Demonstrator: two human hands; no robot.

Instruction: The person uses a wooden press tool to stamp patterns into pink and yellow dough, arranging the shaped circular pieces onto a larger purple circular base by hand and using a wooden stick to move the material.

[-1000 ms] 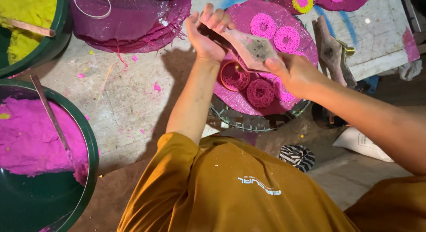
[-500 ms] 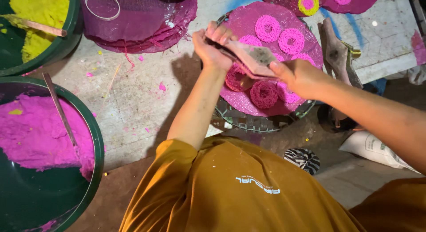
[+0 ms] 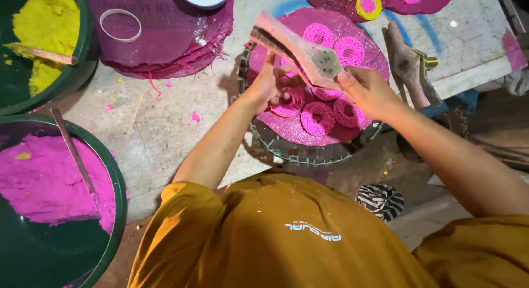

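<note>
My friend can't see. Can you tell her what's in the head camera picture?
A person's right hand holds a wooden press tool over a round pink mat covered in pink lacy rings, while the left hand touches one pink ring. At the left stand green tubs of pink dough and yellow dough.

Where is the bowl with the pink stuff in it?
In the head view, the green bowl of pink dough sits at the lower left, below the bowl of yellow dough, left of the person's left hand. A stick rests in it.
</note>
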